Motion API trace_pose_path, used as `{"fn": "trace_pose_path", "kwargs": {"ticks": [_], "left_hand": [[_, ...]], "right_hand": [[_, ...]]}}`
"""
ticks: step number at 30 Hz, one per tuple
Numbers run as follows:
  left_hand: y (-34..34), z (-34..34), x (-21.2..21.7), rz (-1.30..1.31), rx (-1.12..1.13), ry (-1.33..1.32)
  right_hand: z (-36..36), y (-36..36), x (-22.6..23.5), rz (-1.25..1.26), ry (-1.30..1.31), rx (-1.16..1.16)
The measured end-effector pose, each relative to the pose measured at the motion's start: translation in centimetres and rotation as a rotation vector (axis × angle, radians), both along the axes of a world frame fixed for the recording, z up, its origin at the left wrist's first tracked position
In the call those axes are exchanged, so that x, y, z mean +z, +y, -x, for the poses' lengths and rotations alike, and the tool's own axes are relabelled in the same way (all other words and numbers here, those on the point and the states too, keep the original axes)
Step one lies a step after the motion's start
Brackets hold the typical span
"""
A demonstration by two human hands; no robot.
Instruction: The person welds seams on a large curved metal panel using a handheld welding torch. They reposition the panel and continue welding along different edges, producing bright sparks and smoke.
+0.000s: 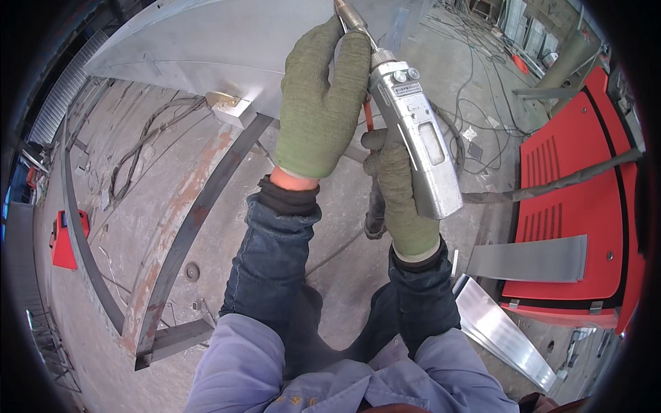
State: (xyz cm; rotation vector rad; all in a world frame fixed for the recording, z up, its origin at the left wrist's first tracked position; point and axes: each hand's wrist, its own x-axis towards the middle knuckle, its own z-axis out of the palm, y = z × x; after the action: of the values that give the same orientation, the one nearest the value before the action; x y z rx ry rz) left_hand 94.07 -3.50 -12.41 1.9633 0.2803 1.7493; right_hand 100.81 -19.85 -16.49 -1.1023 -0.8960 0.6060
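One silver tool [417, 131] runs beyond the top edge.

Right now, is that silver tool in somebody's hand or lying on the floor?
In a hand: the gloved right hand is wrapped around the silver tool, holding it up off the floor.

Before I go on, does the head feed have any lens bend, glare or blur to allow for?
Head view: strong fisheye, with the metal frame looking bowed and the corners black; head view: bright glare on the silver sheets at lower right; head view: the silver handheld tool looks fairly sharp, without obvious motion blur.
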Motion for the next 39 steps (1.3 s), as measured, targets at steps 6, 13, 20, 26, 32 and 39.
{"fn": "trace_pose_path", "kwargs": {"ticks": [6,13,20,26,32,39], "left_hand": [[0.4,0.1,-0.3,-0.074,0.042,0.034],[-0.1,0.1,0.1,-0.080,0.048,0.051],[1.7,0.7,-1.1,-0.507,0.305,0.236],[2.8,-0.3,-1.6,-0.600,0.326,0.105],[2.5,-0.7,-1.8,-0.390,0.153,0.047],[0.5,0.9,-0.7,-0.281,0.121,0.193]], "right_hand": [[0.0,0.0,-0.3,0.004,-0.048,-0.012],[-0.5,0.0,-0.8,-0.039,-0.017,0.043],[-0.5,-0.1,-0.6,-0.054,-0.098,0.018],[-0.1,-0.3,0.1,-0.025,-0.168,-0.021],[-1.1,0.0,-1.6,-0.152,-0.124,0.107],[-1.0,0.4,-2.9,-0.264,-0.089,0.181]]}}
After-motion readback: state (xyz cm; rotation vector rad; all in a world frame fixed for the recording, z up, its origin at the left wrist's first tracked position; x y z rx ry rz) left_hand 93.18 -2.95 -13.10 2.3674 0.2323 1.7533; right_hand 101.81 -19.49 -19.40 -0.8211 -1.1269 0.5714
